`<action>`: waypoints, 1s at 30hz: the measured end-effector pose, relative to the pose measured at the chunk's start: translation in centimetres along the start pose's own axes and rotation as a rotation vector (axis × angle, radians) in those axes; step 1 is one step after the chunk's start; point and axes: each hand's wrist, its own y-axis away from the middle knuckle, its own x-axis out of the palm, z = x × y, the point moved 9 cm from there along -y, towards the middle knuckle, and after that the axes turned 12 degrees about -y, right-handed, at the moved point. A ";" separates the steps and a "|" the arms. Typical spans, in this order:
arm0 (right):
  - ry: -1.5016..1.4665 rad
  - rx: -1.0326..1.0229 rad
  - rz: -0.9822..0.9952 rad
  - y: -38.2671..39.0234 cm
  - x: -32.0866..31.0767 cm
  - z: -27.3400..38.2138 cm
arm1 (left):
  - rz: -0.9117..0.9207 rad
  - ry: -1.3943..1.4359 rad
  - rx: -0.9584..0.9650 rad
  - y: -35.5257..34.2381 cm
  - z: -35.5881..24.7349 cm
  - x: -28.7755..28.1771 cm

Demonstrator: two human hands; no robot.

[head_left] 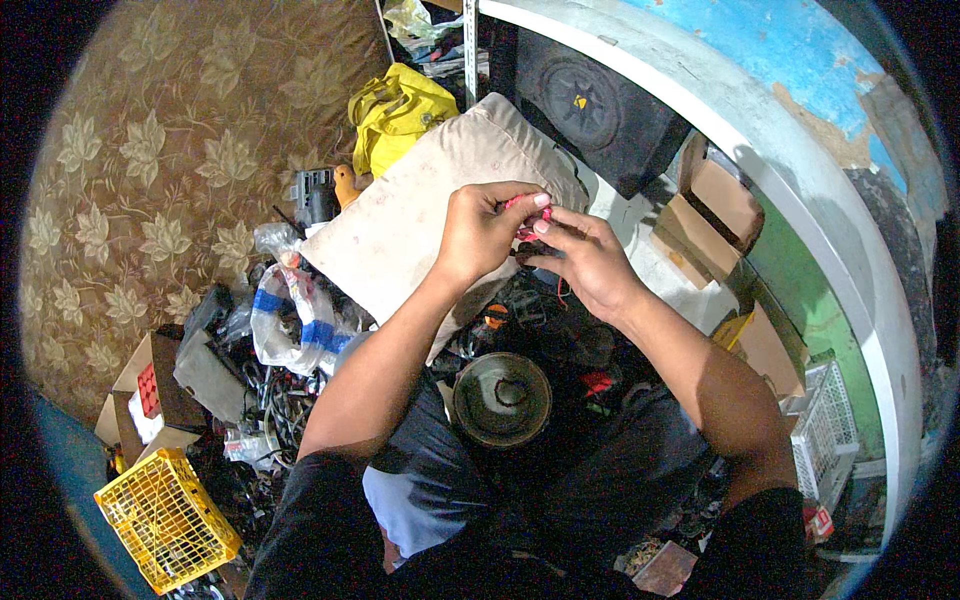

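My left hand (476,235) and my right hand (594,265) are raised close together above the near edge of a beige cushion (400,205). Between their fingertips is a small tangle of thin red cord or wire (526,234); one strand dangles below my right fingers. The left hand pinches it with thumb and forefinger. My right thumb and fingers also close on it, and the fingers partly hide it. Below the hands, between my legs, stands a round metal pot (457,402).
A black speaker box (585,100) stands at the far right, near open cardboard boxes (708,225). Yellow cloth (400,115) lies behind the cushion. Cables, plastic bags (290,320) and loose parts clutter the left side. A yellow crate (170,520) and a white basket (825,430) flank me.
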 end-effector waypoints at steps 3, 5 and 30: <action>0.240 -0.084 -0.060 0.4 -0.4 0.8 | 0.027 -0.137 -0.001 0.3 -0.2 0.2; 0.618 -0.176 -0.124 0.2 -1.2 1.8 | 0.002 -0.253 0.004 0.3 -0.5 -0.1; 0.923 -0.233 -0.090 0.4 -2.6 5.2 | -0.220 0.164 -0.312 0.2 3.3 -1.7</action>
